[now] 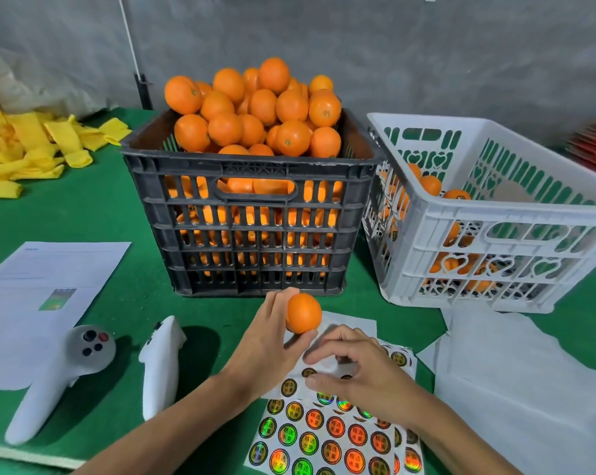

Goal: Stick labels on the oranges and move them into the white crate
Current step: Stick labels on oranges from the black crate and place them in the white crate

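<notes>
My left hand [265, 341] grips one orange [303, 313] just above the table, in front of the black crate [255, 214] heaped with oranges [255, 108]. My right hand [361, 375] hovers over the sheet of round shiny labels [324, 437]. Its thumb and curled fingers pinch at a dark label [309, 372] on the sheet's upper edge. The white crate [488, 214] stands to the right of the black one, with a few oranges [430, 185] inside it.
Two white hand controllers [60, 371] [159, 368] and a printed paper [46, 296] lie at the left on the green table [118, 207]. Yellow foam sleeves [25, 149] pile up at the far left. White sheets [516, 378] lie at the right.
</notes>
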